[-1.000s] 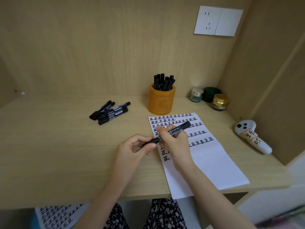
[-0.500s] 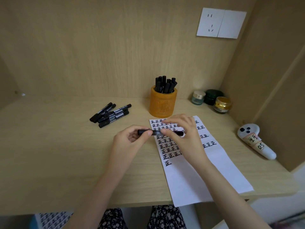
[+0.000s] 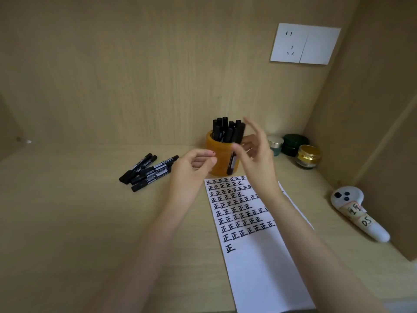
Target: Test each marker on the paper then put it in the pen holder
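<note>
An orange pen holder [image 3: 222,155] stands at the back of the desk with several black markers [image 3: 228,129] upright in it. My right hand [image 3: 256,157] is just in front of the holder. Its thumb and a finger pinch a black marker [image 3: 230,164] that hangs vertically against the holder's front, and the other fingers are spread upward. My left hand [image 3: 191,168] hovers left of the holder, loosely curled and holding nothing. Several loose black markers [image 3: 147,171] lie in a pile on the desk to the left. The white paper [image 3: 259,267], covered with rows of black test characters, lies below the holder.
Three small jars, one clear [image 3: 275,144], one dark green [image 3: 293,144] and one gold [image 3: 308,155], stand at the back right. A white controller [image 3: 357,212] lies by the right wall. A wall socket [image 3: 304,44] is above. Wooden walls close in the back and right.
Both hands held the marker level over the paper. My left hand has let go, and my right hand has carried the marker up to the pen holder and turned it upright.
</note>
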Motion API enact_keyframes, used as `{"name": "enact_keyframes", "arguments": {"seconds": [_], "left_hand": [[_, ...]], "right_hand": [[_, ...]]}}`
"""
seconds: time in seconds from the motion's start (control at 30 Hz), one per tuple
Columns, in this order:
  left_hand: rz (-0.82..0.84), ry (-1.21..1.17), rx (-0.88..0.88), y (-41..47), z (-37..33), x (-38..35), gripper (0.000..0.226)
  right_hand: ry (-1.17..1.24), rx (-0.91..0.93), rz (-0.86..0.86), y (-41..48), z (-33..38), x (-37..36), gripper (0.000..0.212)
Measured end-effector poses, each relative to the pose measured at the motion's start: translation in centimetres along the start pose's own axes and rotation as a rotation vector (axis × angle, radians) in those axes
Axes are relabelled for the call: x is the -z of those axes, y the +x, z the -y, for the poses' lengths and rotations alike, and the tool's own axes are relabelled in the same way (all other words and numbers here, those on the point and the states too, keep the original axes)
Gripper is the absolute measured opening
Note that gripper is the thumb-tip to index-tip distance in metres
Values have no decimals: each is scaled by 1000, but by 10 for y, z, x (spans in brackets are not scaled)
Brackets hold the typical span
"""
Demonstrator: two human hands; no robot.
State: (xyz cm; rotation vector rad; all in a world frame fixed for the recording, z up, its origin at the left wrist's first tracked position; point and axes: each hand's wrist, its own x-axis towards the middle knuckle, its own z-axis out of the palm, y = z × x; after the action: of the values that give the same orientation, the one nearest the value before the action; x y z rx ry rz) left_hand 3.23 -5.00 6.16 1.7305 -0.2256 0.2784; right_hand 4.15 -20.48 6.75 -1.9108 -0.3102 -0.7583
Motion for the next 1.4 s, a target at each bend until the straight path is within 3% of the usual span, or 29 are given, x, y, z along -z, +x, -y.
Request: {"name": "enact_keyframes", "arguments": {"seconds": [0.1,0.27,0.6,0.83,1.2,1.4], "left_hand": [[-30,99,-5,20,8,-6,18],[-70,269,-16,57,21,-19,30],[-1,345,-17,87,33,-36,49],[22,346,-41,88,38,-36,47],[2,316,-70,82,43,-30,35],[-45,374,-22,63,59,3,30]], "right_hand": [[50,0,-143,33,-9,-1,56],[71,16,-186,69,-19,-15,50],[-229,10,-48,82,-44,-38,41],[-481,106,-48,83,-59,-39,30],[-604,-29,180,78,-54,-28,41],[-432,36,31,51,-40,-28,35]]}}
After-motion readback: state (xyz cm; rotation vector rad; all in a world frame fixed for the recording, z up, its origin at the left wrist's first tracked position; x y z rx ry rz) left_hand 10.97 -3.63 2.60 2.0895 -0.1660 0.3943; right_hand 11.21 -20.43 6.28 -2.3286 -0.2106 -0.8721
